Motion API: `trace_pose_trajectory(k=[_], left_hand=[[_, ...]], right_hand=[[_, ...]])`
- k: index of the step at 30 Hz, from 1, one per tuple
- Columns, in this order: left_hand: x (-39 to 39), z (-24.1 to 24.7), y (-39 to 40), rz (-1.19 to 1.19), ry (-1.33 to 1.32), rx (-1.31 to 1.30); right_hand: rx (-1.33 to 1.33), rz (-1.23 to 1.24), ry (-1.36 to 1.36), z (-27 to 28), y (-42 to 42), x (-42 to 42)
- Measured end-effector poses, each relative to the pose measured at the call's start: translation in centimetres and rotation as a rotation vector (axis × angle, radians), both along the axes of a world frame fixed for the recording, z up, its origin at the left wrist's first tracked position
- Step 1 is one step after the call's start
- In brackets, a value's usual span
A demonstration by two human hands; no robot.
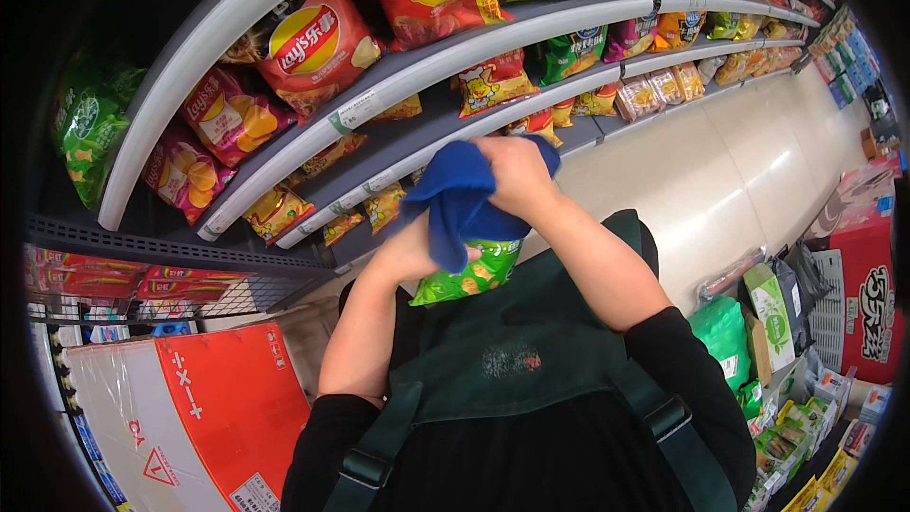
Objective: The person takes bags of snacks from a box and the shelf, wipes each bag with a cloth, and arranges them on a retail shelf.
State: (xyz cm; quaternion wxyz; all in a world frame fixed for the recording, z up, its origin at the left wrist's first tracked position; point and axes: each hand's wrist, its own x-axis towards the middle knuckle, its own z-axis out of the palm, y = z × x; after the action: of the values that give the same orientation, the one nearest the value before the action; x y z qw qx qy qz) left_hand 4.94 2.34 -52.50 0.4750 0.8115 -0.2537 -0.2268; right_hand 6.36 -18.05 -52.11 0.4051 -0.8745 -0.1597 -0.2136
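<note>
In the middle of the head view is a green snack bag (473, 274), held upright before the apron by my left hand (419, 245), which the cloth partly covers. A blue cloth (458, 188) drapes over the upper part of the bag. My right hand (515, 174) grips the cloth at the bag's top, with its fingers bent into the folds. The cloth hides the bag's upper part and most of my left fingers. The hands are in front of the lower shelf edge (426, 156).
Curved-looking shelves hold red Lay's chip bags (306, 46) and smaller snack packs (277, 213). A large orange and white carton (227, 398) stands at lower left. Right, across the tiled floor (718, 149), are a green bag (721, 341), more packets and a red box (867, 284).
</note>
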Motion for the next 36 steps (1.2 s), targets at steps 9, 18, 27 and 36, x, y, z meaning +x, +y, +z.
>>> trace_pose_trajectory(k=[9,18,27,36], left_hand=[[-1.1,-0.9,-0.2,0.008,0.292,-0.233],[0.5,0.0,2.0,-0.013,0.322,-0.224],[-0.1,-1.1,0.5,0.098,0.548,-0.510],[-1.8,-0.6,-3.4,0.498,-0.389,-0.143]], right_hand=[[1.092,-0.246,0.284,-6.6,-6.9,7.4],[0.216,0.424,0.284,-3.2,-3.7,1.0],[1.295,-0.049,0.334,-2.2,-2.2,2.5],[0.806,0.302,0.149,-1.5,0.8,-3.0]])
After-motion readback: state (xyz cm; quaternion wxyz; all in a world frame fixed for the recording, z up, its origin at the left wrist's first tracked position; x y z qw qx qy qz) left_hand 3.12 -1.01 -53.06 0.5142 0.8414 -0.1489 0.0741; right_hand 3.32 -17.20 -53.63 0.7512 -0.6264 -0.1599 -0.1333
